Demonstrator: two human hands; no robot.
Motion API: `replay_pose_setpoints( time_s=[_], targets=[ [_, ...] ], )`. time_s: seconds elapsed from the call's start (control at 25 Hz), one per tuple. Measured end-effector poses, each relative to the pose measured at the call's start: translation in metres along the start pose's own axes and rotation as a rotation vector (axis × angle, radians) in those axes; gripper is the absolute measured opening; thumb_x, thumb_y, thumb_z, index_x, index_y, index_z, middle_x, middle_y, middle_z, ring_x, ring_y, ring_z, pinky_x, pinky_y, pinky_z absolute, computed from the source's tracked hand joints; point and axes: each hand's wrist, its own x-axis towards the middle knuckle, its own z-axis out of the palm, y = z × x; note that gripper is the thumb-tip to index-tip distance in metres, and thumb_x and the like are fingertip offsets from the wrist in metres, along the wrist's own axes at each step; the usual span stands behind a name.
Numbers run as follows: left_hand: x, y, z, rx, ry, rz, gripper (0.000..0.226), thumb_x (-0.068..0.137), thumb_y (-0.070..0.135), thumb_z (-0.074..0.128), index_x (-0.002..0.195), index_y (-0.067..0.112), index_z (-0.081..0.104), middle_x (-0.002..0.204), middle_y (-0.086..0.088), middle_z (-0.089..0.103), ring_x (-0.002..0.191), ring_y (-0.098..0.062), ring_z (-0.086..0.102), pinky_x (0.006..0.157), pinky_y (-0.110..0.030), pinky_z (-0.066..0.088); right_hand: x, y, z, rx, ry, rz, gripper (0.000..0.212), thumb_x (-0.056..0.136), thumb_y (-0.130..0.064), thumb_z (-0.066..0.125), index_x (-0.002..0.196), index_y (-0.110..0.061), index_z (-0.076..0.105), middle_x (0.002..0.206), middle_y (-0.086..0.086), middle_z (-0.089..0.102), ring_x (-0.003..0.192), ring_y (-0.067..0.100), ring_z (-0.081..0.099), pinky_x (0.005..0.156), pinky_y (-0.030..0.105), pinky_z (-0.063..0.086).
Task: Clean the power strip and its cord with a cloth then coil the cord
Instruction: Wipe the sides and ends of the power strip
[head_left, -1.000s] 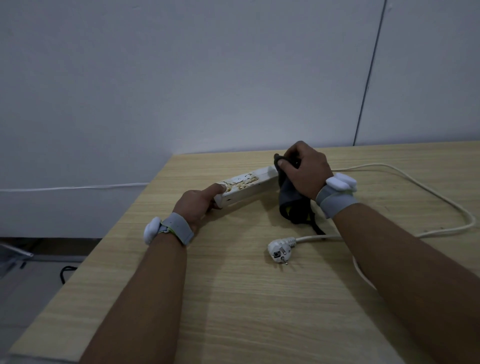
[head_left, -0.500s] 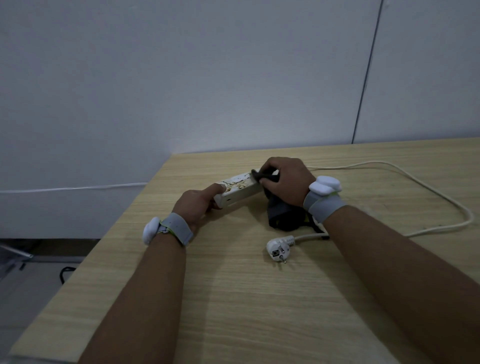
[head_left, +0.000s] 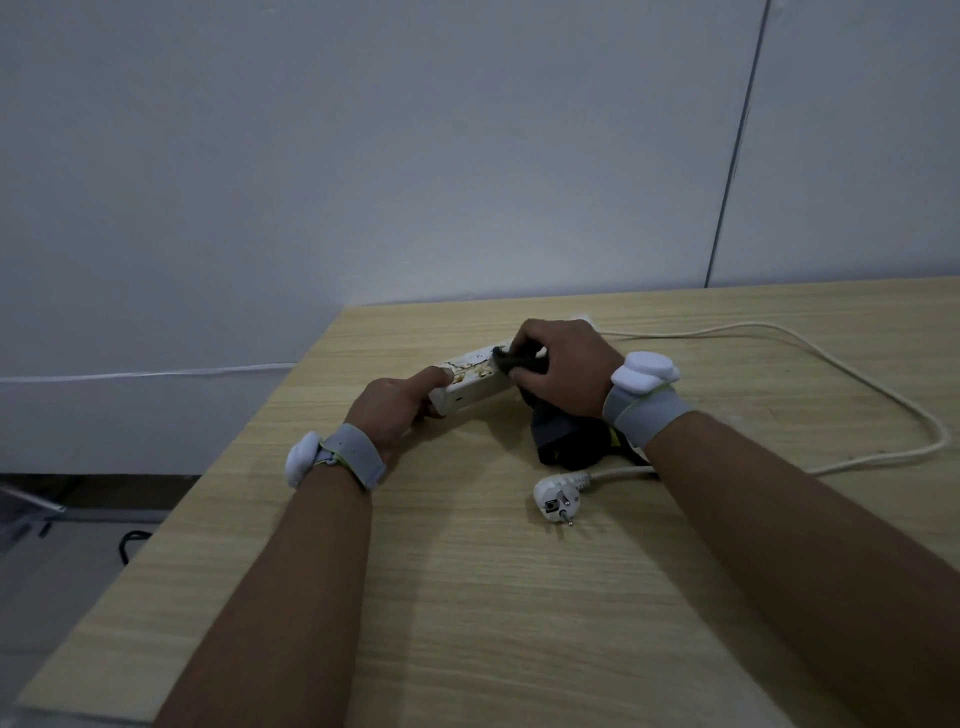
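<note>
On the light wood-grain table (head_left: 467, 597) the stained white plastic power strip (head_left: 470, 382) runs left-near to right-far, left hand (head_left: 395, 410) gripping its near end, right hand (head_left: 563, 366) fingers (head_left: 524, 345) pinching the dark grey cloth (head_left: 563, 436) against its top, white cord (head_left: 883, 395) looping off right.

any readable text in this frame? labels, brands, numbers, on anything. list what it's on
None readable.
power strip: brownish stains and socket marks on its top face, no legible print; most of it is hidden under the right hand and the dark cloth.
plug: white, a small dark mark on its face, too small to read.
wrist bands: plain grey and white, no lettering visible.
wall and table: no signs or labels.
</note>
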Motion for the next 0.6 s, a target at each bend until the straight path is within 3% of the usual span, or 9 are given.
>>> replay_pose_setpoints(
  time_s=[0.24, 0.36, 0.48, 0.6],
  targets=[
    [0.006, -0.003, -0.001, -0.009, -0.037, 0.025, 0.042, 0.066, 0.053, 0.072, 0.056, 0.013, 0.07, 0.068, -0.01, 0.067, 0.064, -0.025, 0.057, 0.071, -0.034, 0.045, 0.005, 0.04, -0.01, -0.207, 0.093, 0.329, 0.025, 0.083, -0.033, 0.058, 0.105, -0.025, 0.066, 0.106, 0.005, 0.067, 0.101, 0.03, 0.059, 0.081, 0.033, 0.047],
    [0.008, -0.003, 0.0, 0.015, -0.024, 0.023, 0.044, 0.063, 0.057, 0.073, 0.056, 0.014, 0.071, 0.067, -0.008, 0.068, 0.066, -0.025, 0.058, 0.071, -0.034, 0.045, 0.006, 0.035, -0.004, -0.219, 0.037, 0.251, 0.032, 0.09, -0.028, 0.052, 0.12, -0.021, 0.063, 0.113, 0.011, 0.059, 0.108, 0.033, 0.054, 0.088, 0.034, 0.042],
    [0.005, -0.003, 0.001, 0.015, -0.003, 0.013, 0.052, 0.048, 0.065, 0.07, 0.058, 0.014, 0.074, 0.065, -0.007, 0.068, 0.065, -0.025, 0.057, 0.069, -0.033, 0.044, 0.004, 0.006, 0.007, -0.155, 0.019, 0.089, 0.033, 0.093, -0.026, 0.05, 0.123, -0.022, 0.063, 0.107, 0.009, 0.054, 0.102, 0.03, 0.053, 0.084, 0.033, 0.041],
    [0.003, -0.003, 0.001, 0.002, 0.009, 0.012, 0.052, 0.048, 0.062, 0.071, 0.061, 0.013, 0.076, 0.072, -0.014, 0.069, 0.066, -0.026, 0.057, 0.067, -0.035, 0.044, 0.001, -0.024, 0.017, -0.096, -0.071, -0.081, 0.034, 0.094, -0.026, 0.052, 0.125, -0.021, 0.062, 0.102, 0.008, 0.053, 0.097, 0.029, 0.053, 0.078, 0.033, 0.039]
  ],
)
